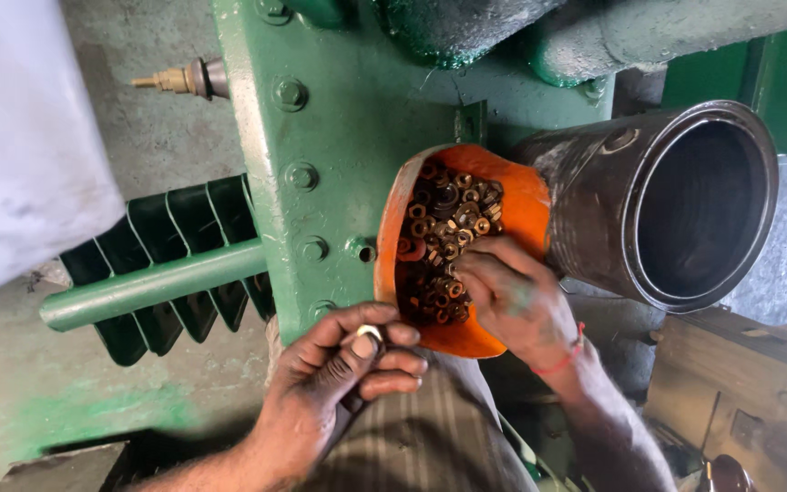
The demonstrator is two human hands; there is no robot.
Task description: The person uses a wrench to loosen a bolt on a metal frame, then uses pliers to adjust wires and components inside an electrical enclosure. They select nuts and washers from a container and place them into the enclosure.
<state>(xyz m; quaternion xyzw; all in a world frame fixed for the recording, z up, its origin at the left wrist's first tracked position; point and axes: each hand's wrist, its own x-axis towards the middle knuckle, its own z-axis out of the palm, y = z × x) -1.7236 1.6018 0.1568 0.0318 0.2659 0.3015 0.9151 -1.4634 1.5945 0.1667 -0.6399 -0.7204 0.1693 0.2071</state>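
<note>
An orange bowl (516, 205) full of several brass and steel nuts (444, 232) rests against a green machine frame. My right hand (512, 305), with a red thread at the wrist, reaches into the bowl, fingers down among the nuts. My left hand (339, 374) sits just below the bowl's rim, pinching a small metal nut (369, 333) between thumb and fingers. Whether the right fingers hold a nut is hidden.
A green bolted machine frame (321, 137) with finned parts (175, 246) and a green bar (148, 287) fills the middle and left. A dark metal cylinder sleeve (685, 200) lies right of the bowl. White cloth (20, 137) hangs at upper left. My striped trousers (430, 437) are below.
</note>
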